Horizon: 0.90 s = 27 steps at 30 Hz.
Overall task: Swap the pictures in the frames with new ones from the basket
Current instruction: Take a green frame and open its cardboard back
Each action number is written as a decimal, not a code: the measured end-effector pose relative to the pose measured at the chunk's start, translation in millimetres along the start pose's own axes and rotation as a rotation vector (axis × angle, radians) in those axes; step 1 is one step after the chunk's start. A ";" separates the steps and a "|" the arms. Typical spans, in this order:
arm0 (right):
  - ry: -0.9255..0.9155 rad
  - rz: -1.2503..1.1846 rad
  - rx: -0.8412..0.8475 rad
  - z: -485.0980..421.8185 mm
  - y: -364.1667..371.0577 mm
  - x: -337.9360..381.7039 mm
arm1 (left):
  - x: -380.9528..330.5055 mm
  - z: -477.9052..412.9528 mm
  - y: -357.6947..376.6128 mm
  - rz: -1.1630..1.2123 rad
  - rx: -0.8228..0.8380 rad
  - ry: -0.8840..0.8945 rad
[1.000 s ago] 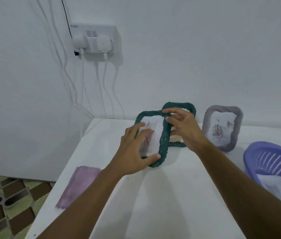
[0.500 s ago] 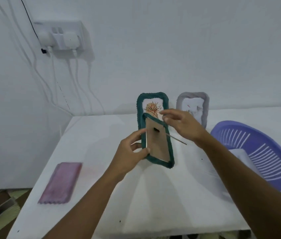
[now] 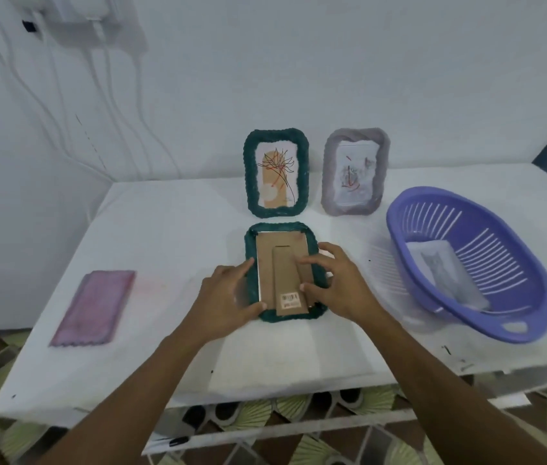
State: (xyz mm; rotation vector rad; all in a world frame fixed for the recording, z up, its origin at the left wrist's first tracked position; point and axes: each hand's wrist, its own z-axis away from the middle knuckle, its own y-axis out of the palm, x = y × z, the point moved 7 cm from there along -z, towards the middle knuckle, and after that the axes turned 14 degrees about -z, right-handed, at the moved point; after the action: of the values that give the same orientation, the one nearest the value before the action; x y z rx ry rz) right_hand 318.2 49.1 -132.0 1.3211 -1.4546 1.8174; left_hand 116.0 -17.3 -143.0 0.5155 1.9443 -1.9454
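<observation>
A person at a white table [image 3: 171, 236] has just laid a green frame [image 3: 250, 243] face down. Half a second earlier it was held upright in the air with its back to the camera. It now lies flat under both hands with the cardboard backing [image 3: 267, 263] turned up, so the old picture can probably be reached from behind. That likely makes opening the back the next step.

A purple basket [image 3: 542, 297] sits to the right of the right hand [image 3: 335, 283], near it, holding a new picture [image 3: 446, 276]. Nothing lies between hand and basket. Beyond the fingertips of both hands, a second green frame [image 3: 277, 172] and a grey frame [image 3: 354, 176] lean on the wall, each with a picture in it. Well left of the left hand [image 3: 228, 293] lies a pink cloth [image 3: 92, 307].

The left hand grips the frame's left edge, thumb on the backing and fingers curled round the rim. The right hand's bent fingers rest on the fold-out stand [image 3: 287, 280]. Whether they pinch it cannot be told. The stand lies flat over the backing and may have to be shifted first. No clips or tabs can be made out.
</observation>
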 end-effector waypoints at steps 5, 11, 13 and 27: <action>-0.045 0.120 -0.017 12.3 6.3 -4.5 | 5.6 2.3 11.1 -0.298 -0.045 0.081; -0.047 0.156 -0.054 16.7 7.5 -17.0 | 5.0 5.7 12.8 -0.411 -0.067 0.139; -0.052 0.145 -0.076 10.5 4.3 -18.0 | 6.3 2.4 8.2 -0.425 -0.089 0.146; -0.002 -0.047 -0.137 -80.4 -15.6 -18.1 | 28.2 -92.4 -6.7 0.145 -0.231 -0.153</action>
State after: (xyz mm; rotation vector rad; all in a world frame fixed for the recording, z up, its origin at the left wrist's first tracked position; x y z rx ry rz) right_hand 307.3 132.0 -138.8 1.2778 -1.5081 1.6561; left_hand 89.4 75.5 -150.5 0.4190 1.9434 -1.5978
